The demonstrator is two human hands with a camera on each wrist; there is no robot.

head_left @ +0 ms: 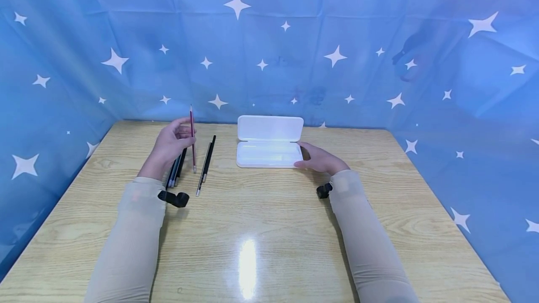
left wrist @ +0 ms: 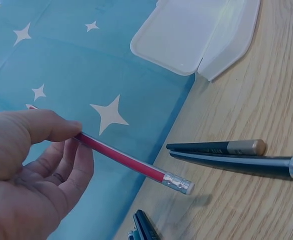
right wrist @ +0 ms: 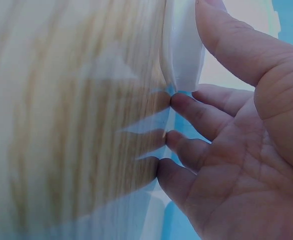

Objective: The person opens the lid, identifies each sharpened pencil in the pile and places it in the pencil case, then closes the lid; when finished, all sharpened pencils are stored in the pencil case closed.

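Note:
My left hand pinches a red pencil between thumb and fingers. The pencil is raised off the table, its point up and its white eraser end down. A white pencil case stands at the back middle of the table, lid swung up and back. My right hand holds its right end, with the thumb at the front corner and the fingers round the back. Two dark pencils lie between the left hand and the case. Several more dark pencils lie beneath the left wrist, partly hidden by it.
A blue curtain with white stars hangs along the table's back edge and both sides. The wood-grain table has a bright glare spot in front of the case. Each wrist carries a small black camera.

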